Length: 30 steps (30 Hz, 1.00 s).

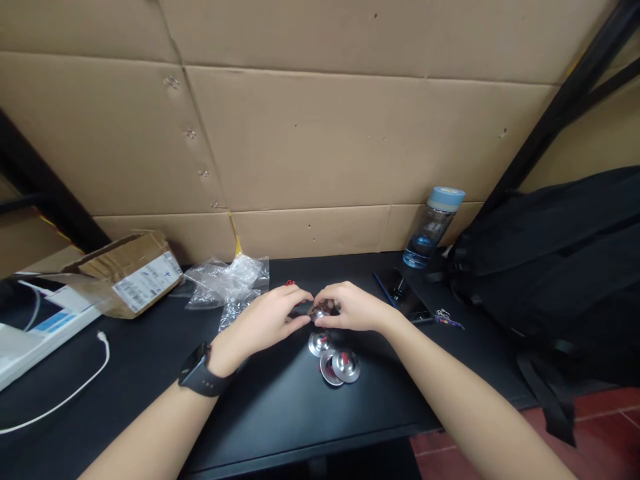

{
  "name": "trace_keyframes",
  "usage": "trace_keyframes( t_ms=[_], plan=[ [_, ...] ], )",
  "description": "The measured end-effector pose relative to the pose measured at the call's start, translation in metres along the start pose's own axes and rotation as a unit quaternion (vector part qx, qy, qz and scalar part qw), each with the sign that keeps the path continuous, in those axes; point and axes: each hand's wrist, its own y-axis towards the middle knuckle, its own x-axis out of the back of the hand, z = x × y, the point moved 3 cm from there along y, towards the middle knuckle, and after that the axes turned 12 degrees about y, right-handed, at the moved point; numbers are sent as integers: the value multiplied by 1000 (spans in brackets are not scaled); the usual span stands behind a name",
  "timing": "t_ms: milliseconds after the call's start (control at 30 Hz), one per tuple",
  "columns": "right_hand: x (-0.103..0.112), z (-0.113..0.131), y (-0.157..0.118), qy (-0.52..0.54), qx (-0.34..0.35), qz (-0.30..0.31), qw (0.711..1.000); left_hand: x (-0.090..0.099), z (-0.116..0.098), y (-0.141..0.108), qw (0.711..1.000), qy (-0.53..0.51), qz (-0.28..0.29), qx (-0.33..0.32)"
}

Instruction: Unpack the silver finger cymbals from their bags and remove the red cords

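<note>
Both hands meet in the middle of the black table (280, 413), fingers curled round a small shiny metal finger cymbal (319, 313). My left hand (270, 319), with a black watch on its wrist, pinches the cymbal's left side. From the right, my right hand (353, 308) grips the same cymbal with thumb and fingers, which partly hide it. Just in front lies a silver finger cymbal (318, 344) with a red loop at its dome. Closer to me, another cymbal (347, 367) overlaps a tilted one (329, 370). A bit of red cord (291, 283) shows behind my left fingers.
Clear plastic bags (233, 277) and an opened cardboard box (140, 277) lie to the left, near a white cable (103, 363) and a power strip (45, 343). On the right are a phone (404, 297), keys (447, 319), a water bottle (431, 230) and a black backpack (555, 267).
</note>
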Motion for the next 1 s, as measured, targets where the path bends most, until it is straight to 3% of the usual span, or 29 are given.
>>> trace_keyframes(
  t_ms=[300, 467, 600, 800, 1000],
  plan=[
    [2, -3, -1, 43, -25, -43, 998, -6, -2, 4, 999, -41, 1, -8],
    [11, -12, -3, -38, -54, -59, 996, -10, -1, 1, 999, -17, 40, -2],
    [20, -26, -7, -101, -110, -82, 985, -15, -6, 0, 996, -12, 78, -50],
    [19, -32, -9, -129, -158, -46, 978, -16, -15, 1, 993, -11, 86, -79],
    [17, -33, -9, -121, -158, -23, 980, -16, -16, -1, 992, -12, 99, -79]
  ],
)
